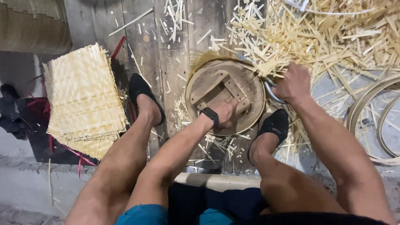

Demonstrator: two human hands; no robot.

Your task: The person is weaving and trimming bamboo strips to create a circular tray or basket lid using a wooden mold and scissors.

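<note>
A round wooden form [208, 83] with a wooden block fixed on top lies on the plank floor between my feet. My left hand [226, 113], with a black band on its wrist, presses on the block near the form's lower right. My right hand [294, 82] grips the grey handles of large shears [270, 89] at the form's right rim. The shears' blades reach up along the rim, where yellow woven strips [208, 58] stick out from under the form.
A stack of woven bamboo mats [81, 100] lies at the left on a dark cloth. A heap of cut bamboo strips [329, 37] fills the upper right. Round hoops [371, 104] rest at the right. My black shoes [141, 91] flank the form.
</note>
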